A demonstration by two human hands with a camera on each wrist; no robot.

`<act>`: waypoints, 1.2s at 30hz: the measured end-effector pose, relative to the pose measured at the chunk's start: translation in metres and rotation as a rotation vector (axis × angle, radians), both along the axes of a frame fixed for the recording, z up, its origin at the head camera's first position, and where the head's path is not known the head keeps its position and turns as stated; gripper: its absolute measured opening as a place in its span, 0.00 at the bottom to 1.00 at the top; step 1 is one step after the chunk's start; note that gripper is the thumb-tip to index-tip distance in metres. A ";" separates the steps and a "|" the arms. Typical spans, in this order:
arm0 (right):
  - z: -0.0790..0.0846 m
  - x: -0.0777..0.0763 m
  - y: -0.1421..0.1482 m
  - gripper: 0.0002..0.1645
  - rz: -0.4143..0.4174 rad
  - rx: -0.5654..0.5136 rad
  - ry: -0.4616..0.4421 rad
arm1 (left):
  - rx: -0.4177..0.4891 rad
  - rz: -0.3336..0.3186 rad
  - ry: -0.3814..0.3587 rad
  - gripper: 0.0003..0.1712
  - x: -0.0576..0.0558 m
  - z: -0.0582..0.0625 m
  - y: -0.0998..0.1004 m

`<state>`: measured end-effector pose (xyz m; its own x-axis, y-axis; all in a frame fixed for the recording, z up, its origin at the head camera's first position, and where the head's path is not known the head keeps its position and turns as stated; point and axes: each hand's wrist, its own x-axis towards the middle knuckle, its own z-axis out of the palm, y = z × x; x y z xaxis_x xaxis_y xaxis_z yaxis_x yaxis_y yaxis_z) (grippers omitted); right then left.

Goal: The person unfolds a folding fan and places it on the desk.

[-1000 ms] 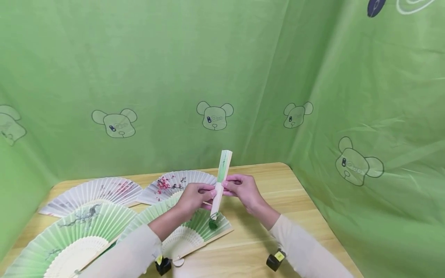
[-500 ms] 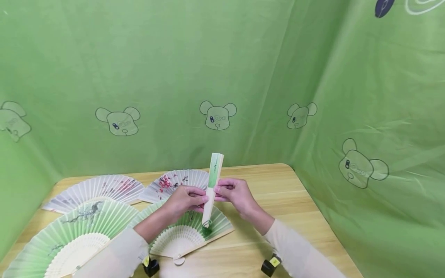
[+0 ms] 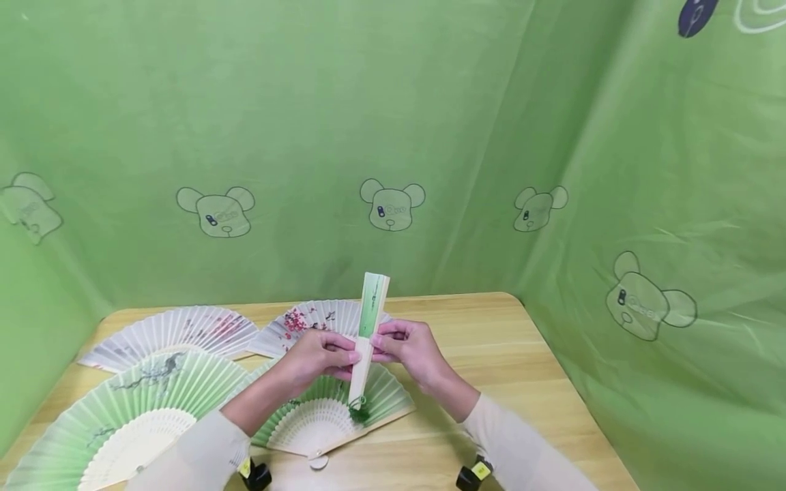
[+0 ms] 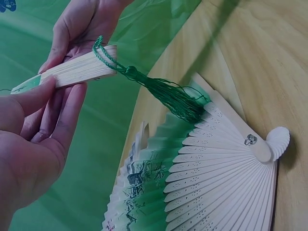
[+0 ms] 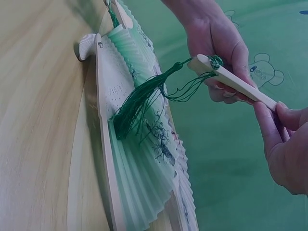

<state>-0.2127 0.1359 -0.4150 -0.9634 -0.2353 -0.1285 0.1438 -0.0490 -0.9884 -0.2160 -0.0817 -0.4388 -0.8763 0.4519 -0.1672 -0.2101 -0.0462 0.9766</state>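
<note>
A folded hand fan [image 3: 368,310] with green fabric and pale wooden ribs stands nearly upright between my hands, above the table. My left hand [image 3: 318,356] pinches its left side at mid-length, thumb in front. From the other side, my right hand [image 3: 410,346] pinches it slightly higher. A dark green tassel [image 4: 163,91] hangs from the fan's lower end, as the left wrist view shows. Behind and below it lies a spread green fan [image 3: 325,423], partly hidden by my left hand and the held fan. In the right wrist view the tassel overlaps that spread fan.
Another spread green fan [image 3: 147,402] lies at the left front of the wooden table [image 3: 491,382]. Toward the back edge are a grey-white fan with pink blossoms [image 3: 184,331] and one with red blossoms [image 3: 313,324]. Green curtains [image 3: 307,136] surround the table.
Both hands have moved left and slightly down in the head view with the folded fan. Its upper end looks a little wider now. The spread fans stay on the table.
</note>
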 end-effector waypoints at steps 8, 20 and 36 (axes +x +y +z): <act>0.004 0.004 -0.002 0.16 0.010 0.006 0.008 | -0.004 -0.026 0.041 0.19 0.003 -0.001 -0.005; 0.002 0.008 -0.006 0.16 -0.005 -0.025 -0.016 | -0.009 -0.028 0.053 0.18 0.010 -0.002 -0.009; -0.003 0.010 -0.007 0.16 -0.046 -0.053 -0.019 | -0.127 0.044 0.109 0.16 0.015 0.009 -0.010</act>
<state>-0.2023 0.1285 -0.4177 -0.9709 -0.1973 -0.1354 0.1588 -0.1078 -0.9814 -0.2014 -0.0912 -0.4302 -0.9107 0.3943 -0.1233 -0.1032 0.0719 0.9921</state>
